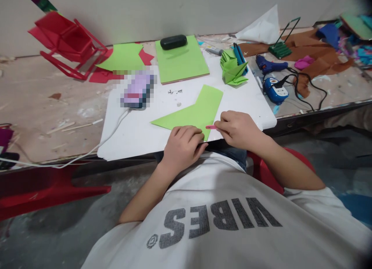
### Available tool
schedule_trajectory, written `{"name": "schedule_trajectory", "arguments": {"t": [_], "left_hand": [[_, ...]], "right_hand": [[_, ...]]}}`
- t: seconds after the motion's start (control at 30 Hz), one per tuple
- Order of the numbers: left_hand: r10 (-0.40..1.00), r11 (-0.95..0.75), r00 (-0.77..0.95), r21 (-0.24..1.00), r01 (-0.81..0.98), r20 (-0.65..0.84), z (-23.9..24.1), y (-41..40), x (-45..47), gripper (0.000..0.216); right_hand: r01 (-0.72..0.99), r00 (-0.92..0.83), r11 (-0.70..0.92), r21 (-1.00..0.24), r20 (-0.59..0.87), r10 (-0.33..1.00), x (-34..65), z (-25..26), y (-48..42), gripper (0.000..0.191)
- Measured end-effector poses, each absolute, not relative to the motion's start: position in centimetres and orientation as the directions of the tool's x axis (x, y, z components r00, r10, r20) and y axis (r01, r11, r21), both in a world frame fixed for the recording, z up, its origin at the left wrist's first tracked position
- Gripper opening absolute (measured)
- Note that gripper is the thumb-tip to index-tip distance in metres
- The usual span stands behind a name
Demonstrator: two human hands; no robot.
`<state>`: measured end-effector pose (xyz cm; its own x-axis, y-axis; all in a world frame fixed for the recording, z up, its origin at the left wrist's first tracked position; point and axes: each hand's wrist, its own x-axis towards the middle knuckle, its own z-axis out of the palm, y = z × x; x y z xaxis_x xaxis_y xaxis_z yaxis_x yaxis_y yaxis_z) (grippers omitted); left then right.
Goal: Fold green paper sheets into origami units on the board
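Observation:
A folded piece of green paper [188, 114] lies at the near edge of the white board, angled like a boomerang with one long point to the left. My left hand [184, 145] is closed over its lower edge, fingers curled together on the paper and thumb stretched along the near side. Between the thumb and fingers of my right hand [236, 128] is a small, slim pink tool [210, 127]. Its end reaches over the paper's right edge, just beside my left fingertips. The exact kind of the tool cannot be made out.
On the white board [130, 141] are a blurred phone [138, 90] with a cable, a green paper stack [181, 69] under a black case [173, 42], and a green folded-paper piece [234, 69]. A red model rocking chair [65, 44] stands left; a blue glue gun [270, 64] lies right.

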<state>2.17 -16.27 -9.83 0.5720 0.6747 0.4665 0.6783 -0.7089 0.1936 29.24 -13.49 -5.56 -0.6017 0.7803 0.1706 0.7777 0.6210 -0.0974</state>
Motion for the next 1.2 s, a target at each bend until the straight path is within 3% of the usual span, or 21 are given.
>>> {"name": "schedule_trajectory", "arguments": {"t": [0.1,0.27,0.4,0.5,0.7,0.93,1.2], "left_hand": [[0.622,-0.74,0.603,0.121,0.662,0.499,-10.7,-16.6,3.2,0.015],[0.543,-0.679,0.496,0.006,0.734,0.677,-12.9,-16.7,5.0,0.017],[0.553,-0.659,0.49,-0.006,0.752,0.674,-13.9,-16.3,5.2,0.025],[0.509,-0.643,0.503,-0.08,0.762,0.698,-14.3,-16.2,5.0,0.026],[0.56,-0.674,0.501,0.011,0.738,0.66,-15.0,-16.1,4.8,0.029],[0.52,-0.684,0.49,-0.001,0.729,0.7,-14.8,-16.1,4.9,0.028],[0.532,-0.672,0.501,-0.02,0.741,0.683,-13.3,-16.6,5.1,0.019]], "right_hand": [[0.779,-0.611,0.622,-0.074,0.131,0.781,28.9,-5.2,-13.6,0.033],[0.838,-0.541,0.545,-0.028,0.081,0.837,28.6,-4.7,-12.4,0.039],[0.878,-0.478,0.478,0.005,0.05,0.877,29.4,-4.6,-10.1,0.038],[0.897,-0.442,0.442,0.01,0.044,0.896,30.3,-4.8,-8.2,0.043],[0.927,-0.375,0.376,-0.007,0.055,0.925,31.8,-5.5,-5.3,0.053],[0.95,-0.307,0.31,-0.044,0.068,0.949,32.4,-5.9,-3.3,0.058],[0.979,-0.206,0.205,0.018,0.062,0.977,31.4,-4.7,-3.0,0.054]]}}
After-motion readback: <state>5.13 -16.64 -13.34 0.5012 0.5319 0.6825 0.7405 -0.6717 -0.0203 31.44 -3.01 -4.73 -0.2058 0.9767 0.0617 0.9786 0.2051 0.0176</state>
